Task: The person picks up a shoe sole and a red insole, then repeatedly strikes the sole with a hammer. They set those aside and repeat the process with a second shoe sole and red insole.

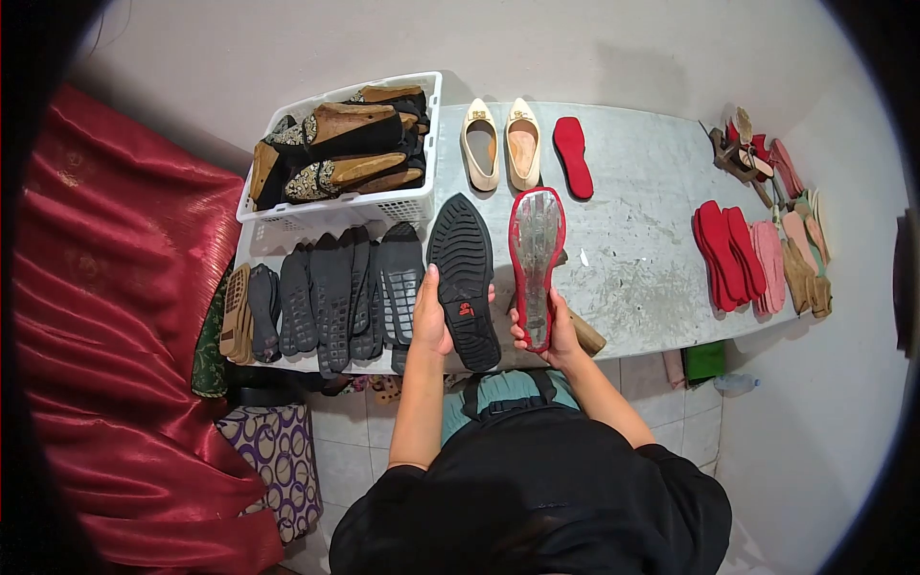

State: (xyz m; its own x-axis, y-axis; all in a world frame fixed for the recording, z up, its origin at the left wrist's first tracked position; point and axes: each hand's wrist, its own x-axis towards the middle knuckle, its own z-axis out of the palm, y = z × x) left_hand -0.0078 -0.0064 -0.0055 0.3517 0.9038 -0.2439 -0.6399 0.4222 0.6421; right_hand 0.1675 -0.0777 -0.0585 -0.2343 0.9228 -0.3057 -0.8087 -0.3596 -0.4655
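Note:
My left hand (432, 316) grips a black shoe sole (462, 278), its ridged tread facing up and a red mark near the heel. In my right hand (551, 331) is a red insole (517, 287) with a shiny, greyish underside turned up. Both pieces are held side by side, apart, above the table's front edge. Beyond them stand a pair of cream flat shoes (481, 163) with buckles at the toes. A single red insole (573, 158) lies right of the shoes. Behind my right hand, a wooden piece (586, 335) is partly hidden.
A white plastic basket (326, 213) holds several black shoes on wooden lasts. Rows of black soles (335, 307) and tan soles (236, 311) lie at the left. Red insoles (719, 254) and pink insoles (768, 264) lie right. A red cloth (125, 287) hangs left; walls border the table.

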